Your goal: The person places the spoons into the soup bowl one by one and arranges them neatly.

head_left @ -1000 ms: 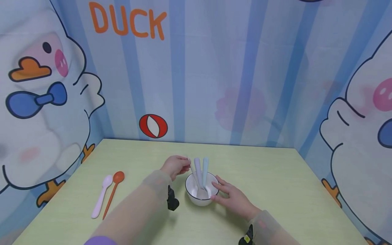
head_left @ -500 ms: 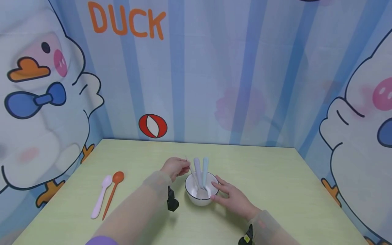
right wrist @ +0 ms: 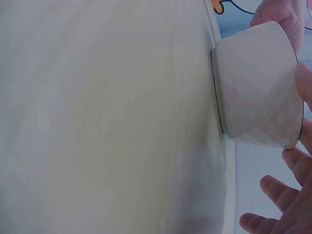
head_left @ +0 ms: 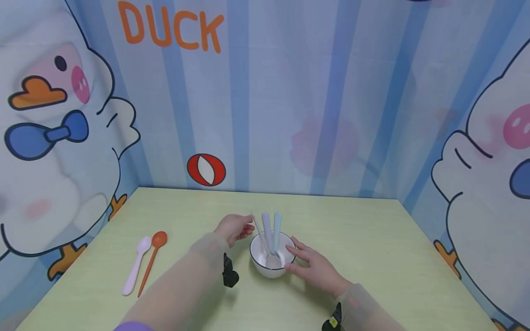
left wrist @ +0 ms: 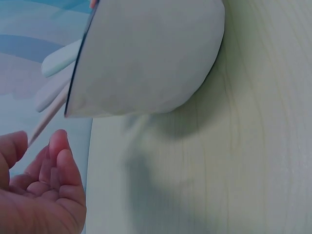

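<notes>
In the head view a white bowl point(head_left: 269, 272) with a dark rim stands mid-table. Three utensils lean in it: one with a lilac handle point(head_left: 266, 225), one with a light blue handle point(head_left: 278, 225), and one with a thin pale handle point(head_left: 257, 225). A spoon head shows at the bottom. My left hand point(head_left: 234, 228) is left of the bowl; in the left wrist view its thumb and fingers stand apart, thumb tip close by the thin handle's end. My right hand point(head_left: 316, 268) holds the bowl's right rim, thumb on the outer wall, a fingertip over the edge.
A pink spoon point(head_left: 136, 269) and an orange-brown spoon point(head_left: 153, 259) lie side by side at the table's left. Behind the pale wooden table point(head_left: 352, 230) hangs a blue striped curtain point(head_left: 277, 92) printed with ducks.
My left hand has shifted slightly left, and its fingers have come away from the thin pale handle, which stays leaning in the bowl. The right hand and bowl have kept their place.
</notes>
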The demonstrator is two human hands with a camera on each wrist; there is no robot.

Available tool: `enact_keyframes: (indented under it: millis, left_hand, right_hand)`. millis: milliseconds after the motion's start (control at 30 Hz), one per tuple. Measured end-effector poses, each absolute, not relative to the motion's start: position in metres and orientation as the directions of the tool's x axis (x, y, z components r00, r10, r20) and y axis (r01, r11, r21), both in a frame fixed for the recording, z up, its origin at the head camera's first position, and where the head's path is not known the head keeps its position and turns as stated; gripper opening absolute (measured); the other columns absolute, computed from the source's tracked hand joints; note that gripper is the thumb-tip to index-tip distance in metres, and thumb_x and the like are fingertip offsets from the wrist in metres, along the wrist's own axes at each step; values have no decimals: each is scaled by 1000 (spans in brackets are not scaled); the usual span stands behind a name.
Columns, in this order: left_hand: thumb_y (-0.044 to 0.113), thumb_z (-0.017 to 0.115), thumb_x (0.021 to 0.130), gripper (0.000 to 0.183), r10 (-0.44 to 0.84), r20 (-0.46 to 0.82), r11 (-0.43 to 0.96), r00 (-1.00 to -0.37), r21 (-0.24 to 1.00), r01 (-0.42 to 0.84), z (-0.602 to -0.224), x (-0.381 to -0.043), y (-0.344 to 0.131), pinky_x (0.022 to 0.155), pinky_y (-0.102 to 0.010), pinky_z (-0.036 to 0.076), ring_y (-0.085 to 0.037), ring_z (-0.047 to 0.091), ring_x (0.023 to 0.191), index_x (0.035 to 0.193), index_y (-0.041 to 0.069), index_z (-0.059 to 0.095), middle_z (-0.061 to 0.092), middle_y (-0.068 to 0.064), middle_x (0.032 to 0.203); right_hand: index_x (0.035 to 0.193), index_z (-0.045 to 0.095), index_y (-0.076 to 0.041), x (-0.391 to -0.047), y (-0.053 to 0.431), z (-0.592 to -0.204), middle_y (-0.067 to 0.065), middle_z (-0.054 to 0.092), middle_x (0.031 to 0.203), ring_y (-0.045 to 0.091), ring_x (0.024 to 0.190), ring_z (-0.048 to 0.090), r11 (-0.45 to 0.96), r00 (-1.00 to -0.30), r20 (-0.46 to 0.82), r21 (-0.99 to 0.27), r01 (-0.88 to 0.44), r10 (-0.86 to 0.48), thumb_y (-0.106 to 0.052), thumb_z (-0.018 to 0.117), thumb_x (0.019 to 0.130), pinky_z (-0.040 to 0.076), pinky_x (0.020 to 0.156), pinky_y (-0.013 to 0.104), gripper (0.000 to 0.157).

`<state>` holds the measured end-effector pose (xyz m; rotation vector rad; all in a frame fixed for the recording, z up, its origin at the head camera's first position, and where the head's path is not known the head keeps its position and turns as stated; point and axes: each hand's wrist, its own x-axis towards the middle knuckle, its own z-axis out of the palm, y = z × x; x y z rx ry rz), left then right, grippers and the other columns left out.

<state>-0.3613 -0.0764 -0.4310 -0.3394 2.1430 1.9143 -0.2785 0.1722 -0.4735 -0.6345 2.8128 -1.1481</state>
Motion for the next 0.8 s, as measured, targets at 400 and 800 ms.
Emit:
enact_keyframes:
  millis: [400,800]
  left_hand:
    - [20,59,96,37,-24,-319,98,-948,942,-319,-433,-348,-104,84,-32,50,-16,59,75,123,-4,55,64,-12,94]
    - [25,59,97,41,-22,-273,162,-962,948,-273,-435,-333,-137,92,-38,47,-29,59,95,128,-2,55,63,-19,113]
  right_hand:
    - [140,52,-16,-279,172,-473,1,29,156,35,140,27,641,-918,114,-683,-350,-379,-48,67,86,25,108,58,64]
    - [140,52,-16,-278,171,-473,1,30,155,34,140,27,637,-920,116,-689,-346,-375,-47,67,87,25,108,57,63]
